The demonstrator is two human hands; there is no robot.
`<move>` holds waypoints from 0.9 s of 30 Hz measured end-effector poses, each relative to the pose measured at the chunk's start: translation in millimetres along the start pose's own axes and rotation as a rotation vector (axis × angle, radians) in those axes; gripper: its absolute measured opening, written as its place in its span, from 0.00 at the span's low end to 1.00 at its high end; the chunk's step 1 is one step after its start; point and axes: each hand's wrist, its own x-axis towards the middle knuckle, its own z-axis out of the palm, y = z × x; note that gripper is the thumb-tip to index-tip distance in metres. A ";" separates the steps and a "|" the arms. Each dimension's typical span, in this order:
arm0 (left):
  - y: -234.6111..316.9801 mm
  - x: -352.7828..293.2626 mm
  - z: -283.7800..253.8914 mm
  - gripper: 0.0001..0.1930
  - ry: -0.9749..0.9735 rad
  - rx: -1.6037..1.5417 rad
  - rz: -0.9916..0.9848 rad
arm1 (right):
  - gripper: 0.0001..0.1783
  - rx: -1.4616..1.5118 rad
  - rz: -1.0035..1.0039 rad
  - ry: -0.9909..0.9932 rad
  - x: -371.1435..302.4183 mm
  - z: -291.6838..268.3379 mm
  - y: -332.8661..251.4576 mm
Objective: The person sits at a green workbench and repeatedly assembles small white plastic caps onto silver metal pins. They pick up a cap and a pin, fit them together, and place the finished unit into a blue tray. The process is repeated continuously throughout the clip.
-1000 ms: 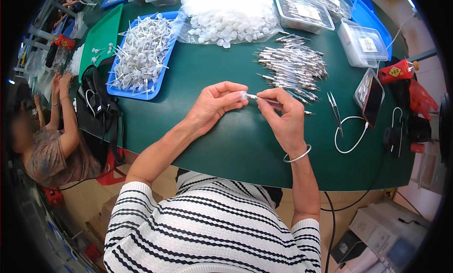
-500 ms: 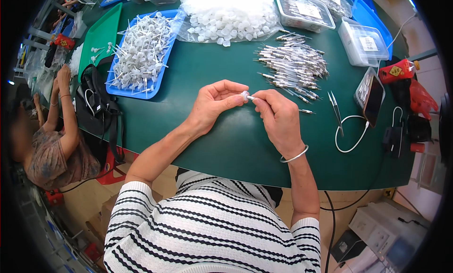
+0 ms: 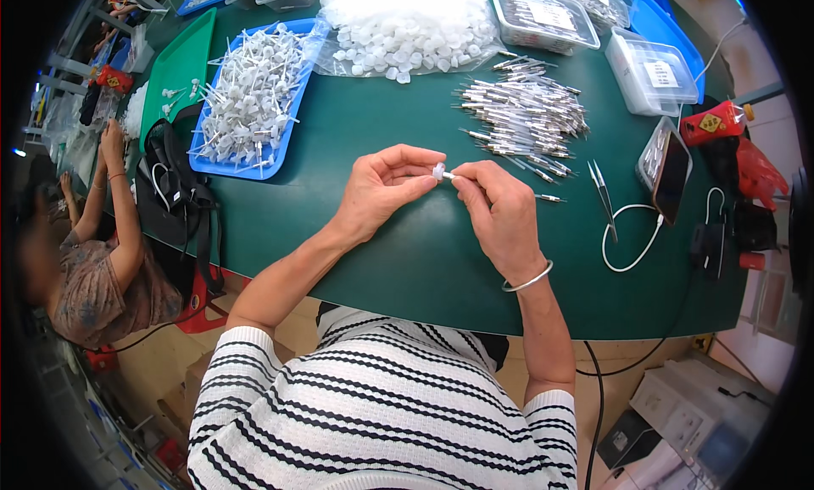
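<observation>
Over the green table (image 3: 365, 274), my left hand (image 3: 379, 189) pinches a small translucent white plastic cap (image 3: 439, 171) between thumb and fingertips. From the right, my right hand (image 3: 500, 206) grips a thin pin-like rod (image 3: 450, 176), mostly hidden by its fingers; the rod's end meets the cap. Beyond my right hand lies a heap of slim metal-and-clear rods (image 3: 526, 113), with one loose rod (image 3: 550, 198) nearer me. Behind my hands, a clear bag (image 3: 339, 59) spills many white caps (image 3: 407, 45). A blue tray (image 3: 284, 147) at the left holds capped rods (image 3: 250, 100).
Tweezers (image 3: 603, 197), a white cable (image 3: 623, 268) and a phone (image 3: 671, 180) lie at right. Lidded plastic boxes (image 3: 653, 75) stand at the far right. A black backpack (image 3: 174, 185) sits by the left edge, near a green tray (image 3: 182, 58). Another person (image 3: 114, 261) works at left.
Both hands hold nearly the same pose, with the cap and rod still together. The cap looks slightly turned between the fingertips. The view has shifted very slightly.
</observation>
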 end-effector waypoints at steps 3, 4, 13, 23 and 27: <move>-0.9 -1.8 2.2 0.15 0.016 0.018 0.020 | 0.03 -0.004 -0.015 0.010 -1.0 1.9 1.2; -0.9 -2.6 3.2 0.15 0.024 0.027 0.025 | 0.03 -0.005 -0.021 0.016 -1.4 3.0 1.9; -0.7 -3.2 7.2 0.15 0.032 0.059 0.103 | 0.04 -0.016 -0.031 0.063 -2.7 7.0 2.3; -6.9 -5.2 11.2 0.15 0.091 0.263 0.292 | 0.05 -0.063 -0.092 0.103 -6.0 15.1 3.5; 1.9 -4.4 9.3 0.15 0.055 0.065 0.118 | 0.05 -0.024 -0.095 0.113 -5.8 13.7 4.8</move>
